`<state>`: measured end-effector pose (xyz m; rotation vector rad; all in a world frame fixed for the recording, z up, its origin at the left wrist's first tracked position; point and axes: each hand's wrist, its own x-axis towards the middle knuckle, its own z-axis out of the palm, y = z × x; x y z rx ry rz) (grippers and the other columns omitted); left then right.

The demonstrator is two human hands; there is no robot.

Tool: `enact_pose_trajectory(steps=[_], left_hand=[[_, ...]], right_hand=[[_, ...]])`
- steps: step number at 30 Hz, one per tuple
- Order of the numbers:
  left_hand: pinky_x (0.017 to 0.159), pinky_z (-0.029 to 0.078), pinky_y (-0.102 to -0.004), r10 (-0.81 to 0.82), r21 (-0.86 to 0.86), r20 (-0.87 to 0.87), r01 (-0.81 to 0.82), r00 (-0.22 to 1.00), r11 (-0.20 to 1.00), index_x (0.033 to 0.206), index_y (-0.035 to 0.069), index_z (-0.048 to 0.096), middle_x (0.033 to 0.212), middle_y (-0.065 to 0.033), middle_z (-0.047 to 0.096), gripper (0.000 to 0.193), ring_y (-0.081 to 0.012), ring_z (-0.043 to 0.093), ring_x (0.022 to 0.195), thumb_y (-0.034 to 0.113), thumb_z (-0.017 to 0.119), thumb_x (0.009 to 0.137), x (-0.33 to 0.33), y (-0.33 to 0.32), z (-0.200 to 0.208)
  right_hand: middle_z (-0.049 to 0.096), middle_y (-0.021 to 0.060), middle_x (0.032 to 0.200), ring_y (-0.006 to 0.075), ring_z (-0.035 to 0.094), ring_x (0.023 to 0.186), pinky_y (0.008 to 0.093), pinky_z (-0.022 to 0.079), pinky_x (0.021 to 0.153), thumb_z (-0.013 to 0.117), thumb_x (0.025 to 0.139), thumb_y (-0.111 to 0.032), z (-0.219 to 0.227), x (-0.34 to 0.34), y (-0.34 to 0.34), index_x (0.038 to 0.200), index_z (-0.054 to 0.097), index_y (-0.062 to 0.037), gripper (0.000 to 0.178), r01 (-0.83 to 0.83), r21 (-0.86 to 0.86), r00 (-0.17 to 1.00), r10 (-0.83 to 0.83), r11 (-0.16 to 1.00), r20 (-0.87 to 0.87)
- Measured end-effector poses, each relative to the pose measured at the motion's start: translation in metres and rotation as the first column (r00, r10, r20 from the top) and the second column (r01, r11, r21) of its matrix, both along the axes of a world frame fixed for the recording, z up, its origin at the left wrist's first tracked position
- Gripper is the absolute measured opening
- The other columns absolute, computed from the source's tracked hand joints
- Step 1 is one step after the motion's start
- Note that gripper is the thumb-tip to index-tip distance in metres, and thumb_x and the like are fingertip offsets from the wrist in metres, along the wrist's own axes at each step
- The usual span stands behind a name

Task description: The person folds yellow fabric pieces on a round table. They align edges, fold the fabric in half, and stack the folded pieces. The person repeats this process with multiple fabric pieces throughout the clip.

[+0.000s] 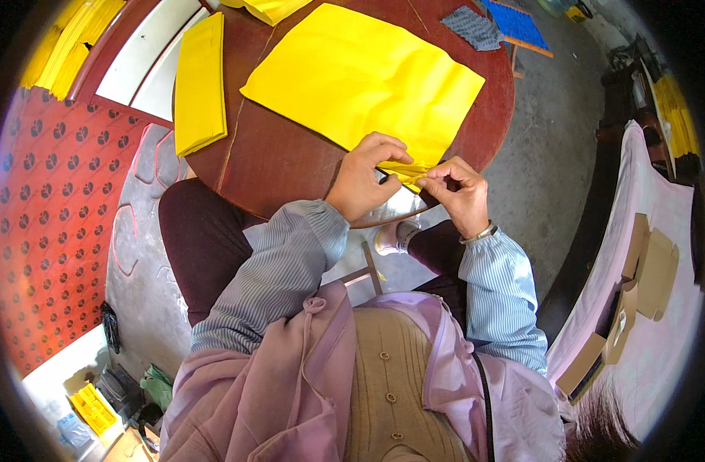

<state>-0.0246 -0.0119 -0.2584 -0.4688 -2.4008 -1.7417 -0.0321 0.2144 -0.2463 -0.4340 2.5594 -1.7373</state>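
A large yellow sheet (360, 73), which looks like cloth or soft paper, lies on the round brown table (271, 169). Its near corner is gathered into small folds at the table's front edge. My right hand (460, 194) pinches this folded corner between thumb and forefinger. From the other side, my left hand (365, 175) curls its fingers over the sheet's near edge, thumb below, close to the right fingertips. What lies under the left fingers is partly hidden.
A folded yellow stack (200, 85) lies at the table's left, with another yellow piece (271, 6) at the far edge. A grey cloth (473, 28) sits far right by a blue panel (522, 27). Open cardboard boxes (654, 273) rest on a pink cloth (630, 200) at right.
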Motion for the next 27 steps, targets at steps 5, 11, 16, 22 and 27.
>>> enact_pose_trajectory(steps=[5,11,16,22,27], left_hand=[[0.097,0.055,-0.0324,0.097,0.0,0.049,-0.097,0.994,0.995,0.103,0.0,0.075,0.117,-0.0141,0.072,0.02,-0.0259,0.071,0.11,0.0,0.081,0.084,0.001,0.009,0.0],[0.094,0.057,-0.0306,0.118,0.092,0.195,-0.138,0.974,0.986,0.101,-0.001,0.075,0.116,-0.0111,0.074,0.014,-0.0207,0.071,0.108,0.005,0.081,0.09,-0.004,0.008,0.0],[0.096,0.057,-0.0309,0.091,0.1,0.222,-0.116,0.971,0.988,0.103,-0.001,0.075,0.117,-0.0108,0.073,0.013,-0.0206,0.071,0.109,0.007,0.08,0.093,-0.005,0.005,0.0],[0.098,0.056,-0.0322,0.026,0.066,0.127,-0.035,0.992,0.997,0.106,0.0,0.075,0.119,-0.0122,0.072,0.015,-0.0234,0.07,0.112,0.003,0.077,0.091,-0.005,-0.002,0.002],[0.099,0.056,-0.0338,0.016,0.027,0.023,-0.017,1.0,0.999,0.105,0.0,0.076,0.117,-0.0128,0.073,0.021,-0.0258,0.071,0.111,0.002,0.081,0.085,-0.001,-0.001,0.002]], right_hand=[[0.064,-0.0012,0.082,0.0059,0.056,0.07,0.0221,0.046,0.064,0.088,0.085,-0.003,-0.002,0.001,-0.002,0.097,0.078,-0.0014,0.016,0.0,-0.095,0.999,0.005,0.996,0.048],[0.066,-0.0001,0.084,0.0058,0.058,0.072,0.0226,0.047,0.064,0.087,0.086,-0.002,0.003,0.004,0.001,0.1,0.079,-0.0014,0.016,-0.033,0.034,0.998,0.035,0.999,-0.057],[0.068,0.0013,0.086,0.0068,0.06,0.074,0.0239,0.049,0.065,0.087,0.086,-0.003,0.001,0.002,0.002,0.097,0.08,-0.0008,0.013,-0.036,0.012,0.998,0.037,0.999,-0.044],[0.068,-0.0008,0.086,0.0059,0.059,0.075,0.0233,0.049,0.066,0.087,0.086,-0.002,-0.004,0.0,-0.001,0.095,0.08,-0.0009,0.012,-0.012,-0.118,0.998,0.018,0.993,0.053],[0.066,-0.0019,0.085,0.0046,0.058,0.074,0.0219,0.047,0.065,0.088,0.085,-0.001,-0.005,-0.001,-0.002,0.093,0.079,-0.0014,0.012,0.002,-0.134,0.999,0.005,0.991,0.052]])
